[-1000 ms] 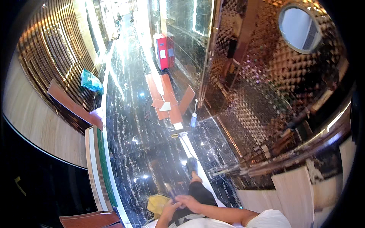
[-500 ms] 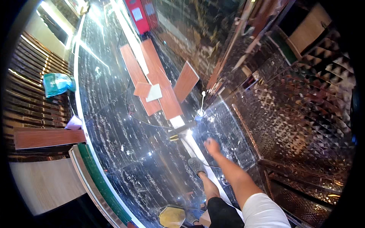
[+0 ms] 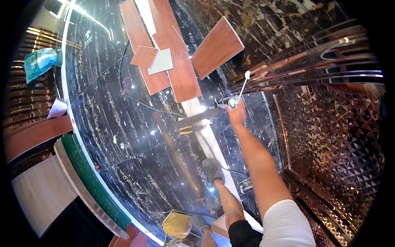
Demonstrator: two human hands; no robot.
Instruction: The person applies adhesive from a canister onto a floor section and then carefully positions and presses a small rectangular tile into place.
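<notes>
My right hand point(image 3: 237, 114) reaches forward over the dark marbled floor, its fingers closed round a small cylindrical container point(image 3: 233, 103) with a long white rod point(image 3: 242, 86) sticking up from it. Just left of it lie a dark flat bar point(image 3: 199, 117) and a yellow-handled tool point(image 3: 185, 130) near a cable point(image 3: 154, 109). Beyond them, several reddish wood-grain boards point(image 3: 183, 80) lie over a white floor strip point(image 3: 216, 154), with a pale square piece point(image 3: 160, 61) among them. My left hand is not in view.
Another board point(image 3: 216, 45) lies at the upper right. A teal bag point(image 3: 39, 66) and stacked green-edged panels point(image 3: 80, 160) line the left side. A yellow object point(image 3: 177, 224) stands beside my feet. A copper, faceted wall point(image 3: 329, 140) borders the right.
My right hand has moved forward from near my body and closed round the cylinder. My left hand has left the view. The view has tilted down and moved nearer the boards.
</notes>
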